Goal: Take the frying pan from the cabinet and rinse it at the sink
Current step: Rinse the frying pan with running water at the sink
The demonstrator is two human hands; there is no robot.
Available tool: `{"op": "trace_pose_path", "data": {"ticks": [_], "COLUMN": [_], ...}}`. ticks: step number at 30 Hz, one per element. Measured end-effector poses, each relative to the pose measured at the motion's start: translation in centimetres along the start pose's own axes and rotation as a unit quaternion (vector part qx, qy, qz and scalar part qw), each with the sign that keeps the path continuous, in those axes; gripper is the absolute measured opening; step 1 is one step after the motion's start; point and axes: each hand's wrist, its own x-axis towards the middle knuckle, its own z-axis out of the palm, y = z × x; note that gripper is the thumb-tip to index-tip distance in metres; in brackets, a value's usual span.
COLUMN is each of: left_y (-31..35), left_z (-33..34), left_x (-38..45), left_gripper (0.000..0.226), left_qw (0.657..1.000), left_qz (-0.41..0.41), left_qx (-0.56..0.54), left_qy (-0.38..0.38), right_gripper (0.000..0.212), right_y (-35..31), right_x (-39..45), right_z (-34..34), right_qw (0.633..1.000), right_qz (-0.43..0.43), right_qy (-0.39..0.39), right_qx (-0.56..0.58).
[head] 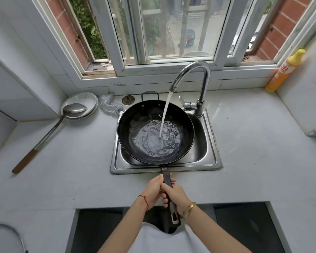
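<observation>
A black frying pan [133,125] sits over the steel sink [211,143], covering most of the basin. Its long dark handle [167,178] points toward me across the sink's front rim. My left hand [153,189] and my right hand [174,195] are both wrapped around that handle, the left nearer the pan. The chrome tap [199,70] is running. A white stream of water [164,115] falls into the pan's middle, where a shallow bubbling pool has gathered.
On the white counter to the left lie a long ladle [49,132] with a wooden grip, resting on stacked plates [84,100]. A steel scourer [110,105] and a drain strainer [128,99] lie behind the sink. A yellow detergent bottle [285,70] stands at the back right.
</observation>
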Motion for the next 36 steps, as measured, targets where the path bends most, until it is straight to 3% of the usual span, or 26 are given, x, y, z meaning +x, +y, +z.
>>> {"op": "trace_pose_path", "data": {"ticks": [7,17,31,36], "left_y": [-0.8,-0.4,0.3,0.1], "left_z": [0.0,1.1,1.3,1.8], "left_x": [0.1,-0.4,-1.3,-0.8], "left_gripper": [0.047,0.026,0.030,0.028], "left_qw": [0.999,0.999,0.997,0.998], "left_qz": [0.013,0.028,0.047,0.060], "left_qx": [0.033,0.018,-0.025,-0.007], "left_qy": [0.012,0.028,-0.049,-0.028], "right_gripper": [0.025,0.020,0.016,0.022], "right_y": [0.3,0.8,0.6,1.0], "right_x": [-0.4,-0.6,-1.9,-1.9], "right_z": [-0.2,0.2,0.3,-0.6], "right_qw": [1.000,0.996,0.969,0.972], "right_qz": [0.000,-0.026,-0.113,-0.120], "right_qy": [0.003,0.071,0.148,0.133], "right_qx": [-0.023,-0.047,-0.162,-0.154]}}
